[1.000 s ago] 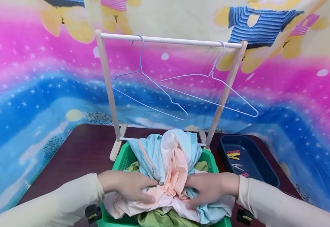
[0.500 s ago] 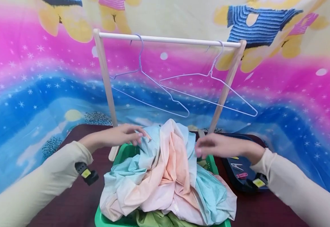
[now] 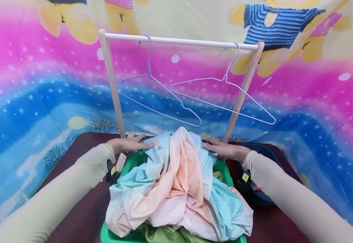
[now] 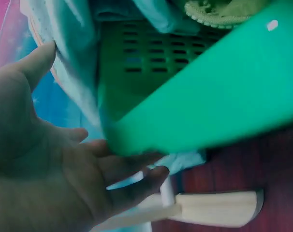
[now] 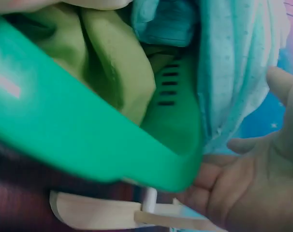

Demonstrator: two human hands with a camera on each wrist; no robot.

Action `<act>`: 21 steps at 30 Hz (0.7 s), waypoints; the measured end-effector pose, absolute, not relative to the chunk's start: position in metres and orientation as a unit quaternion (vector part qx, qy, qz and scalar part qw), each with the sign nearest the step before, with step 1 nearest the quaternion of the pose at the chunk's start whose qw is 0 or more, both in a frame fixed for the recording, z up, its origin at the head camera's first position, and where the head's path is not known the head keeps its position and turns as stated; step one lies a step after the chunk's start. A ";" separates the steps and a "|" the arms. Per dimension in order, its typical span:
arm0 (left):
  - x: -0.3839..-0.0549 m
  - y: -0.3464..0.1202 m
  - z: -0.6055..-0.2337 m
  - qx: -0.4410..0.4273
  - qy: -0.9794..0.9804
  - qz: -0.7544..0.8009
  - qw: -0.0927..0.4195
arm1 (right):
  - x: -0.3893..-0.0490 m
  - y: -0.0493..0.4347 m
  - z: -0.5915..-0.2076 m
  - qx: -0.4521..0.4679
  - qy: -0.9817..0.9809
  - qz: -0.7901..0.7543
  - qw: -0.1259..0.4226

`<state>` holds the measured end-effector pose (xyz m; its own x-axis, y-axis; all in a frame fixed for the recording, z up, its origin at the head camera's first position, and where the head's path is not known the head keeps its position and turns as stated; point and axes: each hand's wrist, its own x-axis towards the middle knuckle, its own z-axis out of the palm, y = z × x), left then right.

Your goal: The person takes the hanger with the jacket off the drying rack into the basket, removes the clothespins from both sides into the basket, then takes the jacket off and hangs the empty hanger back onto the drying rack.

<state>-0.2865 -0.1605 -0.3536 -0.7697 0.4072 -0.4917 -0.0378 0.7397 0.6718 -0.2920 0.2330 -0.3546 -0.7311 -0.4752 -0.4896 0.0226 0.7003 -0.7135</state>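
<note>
A crumpled garment in peach, white and light blue point(image 3: 185, 175) is heaped over a green plastic basket point(image 3: 104, 233). Folded olive-green cloth point(image 3: 176, 234) shows beneath it at the front. At the heap's far left edge lies my left hand point(image 3: 127, 145), its thumb touching or very near the blue cloth and its fingers extended by the basket's far corner. My right hand point(image 3: 228, 150) mirrors it at the far right edge, fingers nearly straight. In the right wrist view the thumb point(image 5: 281, 86) is beside the blue fabric, while the fingers partly disappear behind the basket's corner.
Behind the basket stands a wooden rack point(image 3: 111, 74) with two lilac wire hangers, a left one point(image 3: 164, 86) and a right one point(image 3: 225, 81), on its bar. A dark blue tray point(image 3: 267, 152) with clothespins point(image 3: 256, 188) sits right, partly hidden by my arm. A printed curtain backs the table.
Both hands left the front of the garment, lifted apart to its sides, then moved in to its far edges. The garment now spreads wider over the basket's front.
</note>
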 end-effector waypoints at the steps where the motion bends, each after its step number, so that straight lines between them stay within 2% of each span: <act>1: -0.287 -0.159 -0.355 0.109 0.871 0.352 0.326 | -0.293 0.230 -0.356 -0.133 0.850 -0.375 0.346; 6: -0.286 -0.145 -0.355 0.136 0.846 0.407 0.316 | -0.292 0.219 -0.359 -0.153 0.832 -0.411 0.340; 15: -0.273 -0.118 -0.327 0.129 0.797 0.538 0.244 | -0.277 0.197 -0.340 -0.206 0.832 -0.472 0.204; 18: -0.261 -0.113 -0.314 0.129 0.796 0.550 0.217 | -0.263 0.195 -0.330 -0.208 0.822 -0.500 0.178; 21: -0.245 -0.114 -0.304 0.143 0.801 0.544 0.204 | -0.245 0.196 -0.319 -0.230 0.809 -0.512 0.176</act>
